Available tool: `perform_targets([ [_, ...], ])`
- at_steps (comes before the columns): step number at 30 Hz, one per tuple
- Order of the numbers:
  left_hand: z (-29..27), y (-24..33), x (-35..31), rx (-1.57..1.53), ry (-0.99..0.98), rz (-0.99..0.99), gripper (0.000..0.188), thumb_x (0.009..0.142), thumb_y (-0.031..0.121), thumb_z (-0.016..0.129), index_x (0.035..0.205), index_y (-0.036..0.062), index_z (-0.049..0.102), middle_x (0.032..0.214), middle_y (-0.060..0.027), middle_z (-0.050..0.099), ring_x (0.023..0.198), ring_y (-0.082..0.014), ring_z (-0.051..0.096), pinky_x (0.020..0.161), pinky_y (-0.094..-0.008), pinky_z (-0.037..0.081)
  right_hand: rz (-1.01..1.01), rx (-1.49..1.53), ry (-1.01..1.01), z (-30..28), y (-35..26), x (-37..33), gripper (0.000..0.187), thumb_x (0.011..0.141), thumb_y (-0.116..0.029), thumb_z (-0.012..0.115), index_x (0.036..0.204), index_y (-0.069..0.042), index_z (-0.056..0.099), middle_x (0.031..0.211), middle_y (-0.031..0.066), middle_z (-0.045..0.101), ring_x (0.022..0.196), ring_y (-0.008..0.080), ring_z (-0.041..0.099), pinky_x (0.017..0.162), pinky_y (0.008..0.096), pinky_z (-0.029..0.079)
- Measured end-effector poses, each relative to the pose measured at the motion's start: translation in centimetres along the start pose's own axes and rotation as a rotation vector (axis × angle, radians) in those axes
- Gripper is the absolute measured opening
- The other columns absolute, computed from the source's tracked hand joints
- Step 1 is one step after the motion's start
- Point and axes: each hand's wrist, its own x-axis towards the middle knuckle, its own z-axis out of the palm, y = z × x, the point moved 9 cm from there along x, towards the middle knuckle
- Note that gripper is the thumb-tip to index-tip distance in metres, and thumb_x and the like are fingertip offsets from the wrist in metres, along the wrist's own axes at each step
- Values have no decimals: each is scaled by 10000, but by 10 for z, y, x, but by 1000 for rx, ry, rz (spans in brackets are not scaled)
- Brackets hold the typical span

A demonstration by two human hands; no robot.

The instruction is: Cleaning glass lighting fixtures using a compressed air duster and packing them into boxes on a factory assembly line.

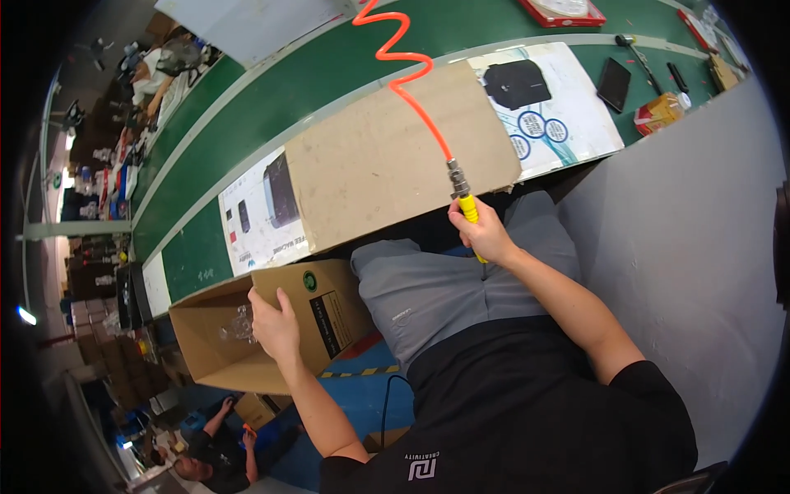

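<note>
So the right hand is wrapped tight around the yellow handle of an air blower, fingers closed on it, held just off the near edge of the desk above the person's lap. A metal fitting on top of the handle joins a coiled orange hose that runs up across the desk to the top of the picture. Right behind the blower, a big flat sheet of cardboard lies along the near edge of the desk, with printed white packaging sticking out at both ends. The left hand is on an open brown cardboard box down below the desk edge, beside the left knee, fingers curled over its top flap and gripping it. Inside the box you can see something clear and plasticky, can't tell what exactly. Toward the far right corner of the desk there's a black phone lying flat, a small orange packet just beside it, and a couple of pens or tools. Another person is crouched on the floor at the lower left, well apart from the box
</note>
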Motion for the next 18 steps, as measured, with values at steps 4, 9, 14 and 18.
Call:
perform_targets([
  [4,3,-2,3,4,-17,-13,410,919,304,587,1233,57,495,1047,-247,660,950,-456,624,796,-515,487,-10,12,-9,1,-3,-3,99,945,-143,580,951,-58,530,699,-18,491,498,61,467,459,215,373],
  [9,2,-2,1,-23,-18,3,407,919,299,583,1234,56,495,1058,-240,661,959,-455,621,808,-511,485,-17,-38,-19,7,-6,-3,114,946,-155,580,944,-53,527,695,-19,497,503,56,472,458,218,373],
  [14,3,-1,2,-35,-22,-4,397,921,298,582,1224,54,502,1053,-239,663,962,-454,620,819,-509,480,-23,-34,-17,4,-5,-3,117,947,-158,577,942,-52,528,686,-19,493,504,57,470,459,219,372],
  [18,1,-1,2,-32,-12,50,413,919,275,582,1231,23,484,1067,-248,650,942,-451,625,801,-511,485,-37,-62,-9,4,-11,-5,122,948,-160,574,924,-49,533,650,-23,483,499,59,471,460,222,373],
])
